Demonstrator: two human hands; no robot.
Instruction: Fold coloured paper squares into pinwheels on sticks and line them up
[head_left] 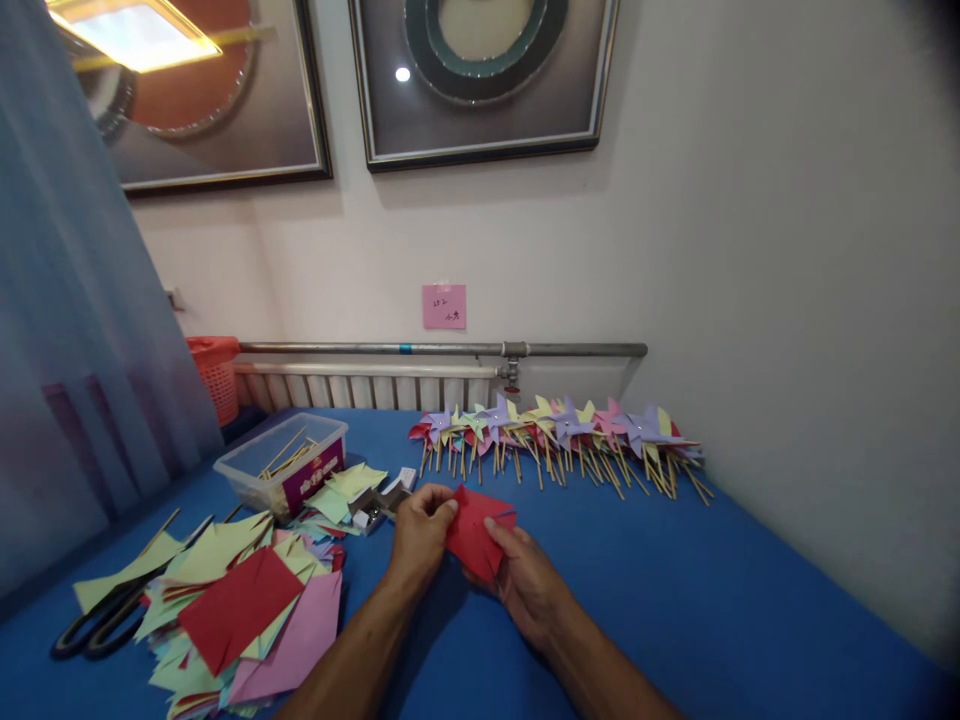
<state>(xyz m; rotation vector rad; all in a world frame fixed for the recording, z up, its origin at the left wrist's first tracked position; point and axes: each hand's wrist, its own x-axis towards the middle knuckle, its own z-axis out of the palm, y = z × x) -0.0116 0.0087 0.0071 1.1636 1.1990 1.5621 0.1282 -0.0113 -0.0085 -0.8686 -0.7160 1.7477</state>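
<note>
A red paper square (474, 528) with slits cut in from its corners is held above the blue tabletop. My left hand (424, 528) pinches its left corner between thumb and fingers. On the other side my right hand (525, 580) grips the same sheet, thumb on top and fingers underneath. Just behind my left hand lies a small open box (370, 510) with tiny shiny pieces in it. To the left rises a loose pile of slit paper squares, topped by a red sheet (241, 608) and a pink sheet (300, 640).
Finished paper pinwheels (566, 425) on sticks lie in a row at the back. A clear plastic tub (281, 465) holds wooden sticks. Black-handled scissors (105, 620) rest by the pile. Beyond stand a radiator (367, 388) and a red basket (219, 385); a curtain (82, 300) hangs left.
</note>
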